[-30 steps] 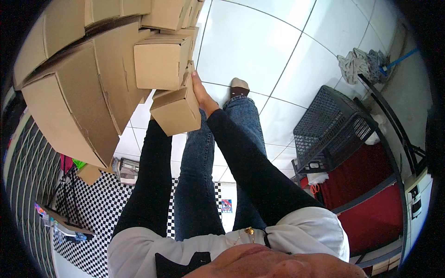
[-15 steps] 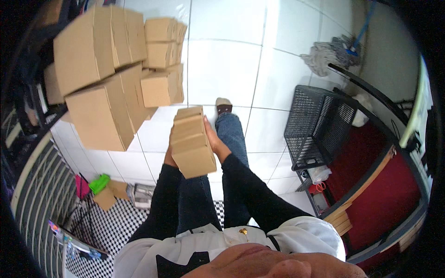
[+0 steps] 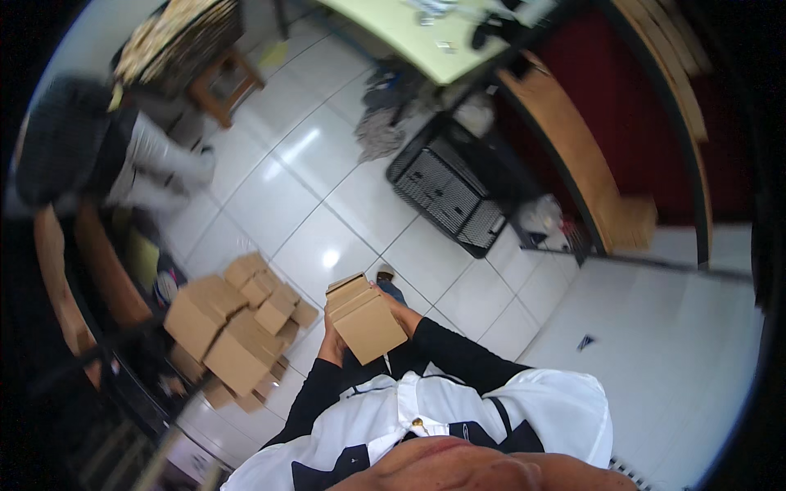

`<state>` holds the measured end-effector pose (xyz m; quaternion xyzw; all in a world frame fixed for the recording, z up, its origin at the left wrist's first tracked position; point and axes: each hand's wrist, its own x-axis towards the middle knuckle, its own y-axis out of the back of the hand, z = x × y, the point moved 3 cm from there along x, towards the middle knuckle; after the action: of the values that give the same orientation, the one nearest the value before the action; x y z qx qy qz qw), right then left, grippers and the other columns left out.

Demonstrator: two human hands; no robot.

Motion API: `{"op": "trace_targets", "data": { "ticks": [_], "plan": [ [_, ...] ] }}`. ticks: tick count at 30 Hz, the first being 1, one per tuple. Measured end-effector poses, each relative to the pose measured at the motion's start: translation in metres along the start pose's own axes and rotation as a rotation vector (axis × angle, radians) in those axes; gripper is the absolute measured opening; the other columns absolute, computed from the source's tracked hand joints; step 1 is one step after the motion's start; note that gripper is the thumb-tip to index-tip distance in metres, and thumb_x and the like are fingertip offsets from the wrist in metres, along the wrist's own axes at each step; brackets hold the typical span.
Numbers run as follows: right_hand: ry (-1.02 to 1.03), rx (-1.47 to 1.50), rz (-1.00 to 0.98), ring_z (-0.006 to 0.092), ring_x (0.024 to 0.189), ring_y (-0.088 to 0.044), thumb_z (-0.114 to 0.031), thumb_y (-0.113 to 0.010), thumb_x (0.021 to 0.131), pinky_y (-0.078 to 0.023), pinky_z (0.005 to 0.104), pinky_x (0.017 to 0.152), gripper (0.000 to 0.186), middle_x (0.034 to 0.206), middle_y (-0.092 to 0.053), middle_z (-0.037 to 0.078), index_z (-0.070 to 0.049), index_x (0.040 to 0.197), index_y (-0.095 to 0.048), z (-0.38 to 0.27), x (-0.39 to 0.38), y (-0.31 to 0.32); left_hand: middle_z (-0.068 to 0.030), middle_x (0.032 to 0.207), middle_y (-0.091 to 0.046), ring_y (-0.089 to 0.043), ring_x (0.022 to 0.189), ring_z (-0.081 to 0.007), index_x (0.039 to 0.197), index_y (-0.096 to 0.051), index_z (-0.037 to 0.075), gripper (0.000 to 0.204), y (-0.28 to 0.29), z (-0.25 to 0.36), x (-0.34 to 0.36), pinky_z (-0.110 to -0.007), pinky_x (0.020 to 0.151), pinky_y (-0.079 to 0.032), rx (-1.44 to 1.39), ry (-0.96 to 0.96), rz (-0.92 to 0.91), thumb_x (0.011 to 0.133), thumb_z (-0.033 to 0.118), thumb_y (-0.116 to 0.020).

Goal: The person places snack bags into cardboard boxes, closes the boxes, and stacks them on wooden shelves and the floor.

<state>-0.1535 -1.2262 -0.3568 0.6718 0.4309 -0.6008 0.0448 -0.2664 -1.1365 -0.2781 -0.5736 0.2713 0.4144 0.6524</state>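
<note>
A row of small brown cardboard boxes (image 3: 368, 323), pressed against one another, is held out in front of my body between both hands. My left hand (image 3: 332, 345) grips the left side, its fingers partly hidden by the cardboard. On the opposite side, my right hand (image 3: 396, 309) presses against the boxes near their far end. To the left on the floor sits a pile of larger and smaller closed cardboard boxes (image 3: 246, 352), apart from my hands. Part of my foot (image 3: 386, 272) shows just beyond the held boxes.
A black plastic crate (image 3: 449, 195) stands ahead to the right, beside a red-panelled wooden unit (image 3: 565, 155). Grey mop strands (image 3: 381, 135) lie near a pale green table (image 3: 401, 33). A wooden stool (image 3: 223, 88) and a blurred black-and-grey shape (image 3: 155, 159) are far left.
The view has swung and widened, bringing the table and stool in; the box pile now appears lower left and the crate nearer the middle. Both hands still hold the same boxes.
</note>
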Motion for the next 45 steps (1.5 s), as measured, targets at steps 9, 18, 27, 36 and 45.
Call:
{"op": "trace_targets", "data": {
  "ticks": [9,18,27,36,45],
  "plan": [
    [0.318,0.338,0.060,0.0346,0.104,-0.054,-0.057,-0.030,0.091,-0.047,0.0491,0.083,0.066,0.119,-0.052,0.018,-0.005,0.129,-0.042,-0.063,-0.155,0.076,-0.0132,0.093,-0.065,-0.065,0.074,-0.0274,0.107,-0.058,0.003,0.043,-0.171,-0.044,0.004,-0.040,0.063,-0.056,0.395,0.168,-0.153,0.090,0.035,-0.034],
    [0.497,0.469,0.151,0.0366,0.105,-0.053,-0.057,-0.030,0.091,-0.046,0.0521,0.083,0.066,0.122,-0.050,0.019,-0.005,0.131,-0.040,-0.100,-0.266,0.195,-0.0130,0.098,-0.064,-0.065,0.081,-0.0291,0.109,-0.058,0.005,0.048,-0.316,-0.128,0.033,-0.043,0.068,-0.055,0.553,0.337,-0.297,0.089,0.042,-0.035],
    [0.628,0.500,0.180,0.0386,0.107,-0.051,-0.056,-0.029,0.091,-0.046,0.0550,0.082,0.066,0.124,-0.048,0.019,-0.005,0.132,-0.038,-0.196,-0.312,0.289,-0.0144,0.100,-0.063,-0.065,0.083,-0.0302,0.111,-0.055,0.005,0.053,-0.445,-0.171,0.151,-0.048,0.071,-0.054,0.666,0.413,-0.317,0.093,0.045,-0.026],
    [0.797,0.564,0.165,0.0406,0.108,-0.050,-0.056,-0.028,0.091,-0.045,0.0580,0.081,0.066,0.127,-0.045,0.020,-0.005,0.133,-0.036,-0.325,-0.352,0.373,-0.0200,0.126,-0.048,-0.049,0.112,-0.0367,0.126,-0.045,0.004,0.061,-0.614,-0.199,0.210,-0.062,0.088,-0.036,0.881,0.529,-0.423,0.092,0.051,-0.027],
    [0.834,0.703,0.106,0.0426,0.110,-0.048,-0.055,-0.028,0.091,-0.045,0.0610,0.080,0.066,0.130,-0.043,0.020,-0.005,0.134,-0.034,-0.409,-0.375,0.479,-0.0187,0.147,-0.015,-0.012,0.134,-0.0424,0.141,-0.025,0.009,0.075,-0.753,-0.242,0.197,-0.069,0.095,0.010,1.180,0.475,-0.318,0.088,0.061,-0.019]
  ]
}}
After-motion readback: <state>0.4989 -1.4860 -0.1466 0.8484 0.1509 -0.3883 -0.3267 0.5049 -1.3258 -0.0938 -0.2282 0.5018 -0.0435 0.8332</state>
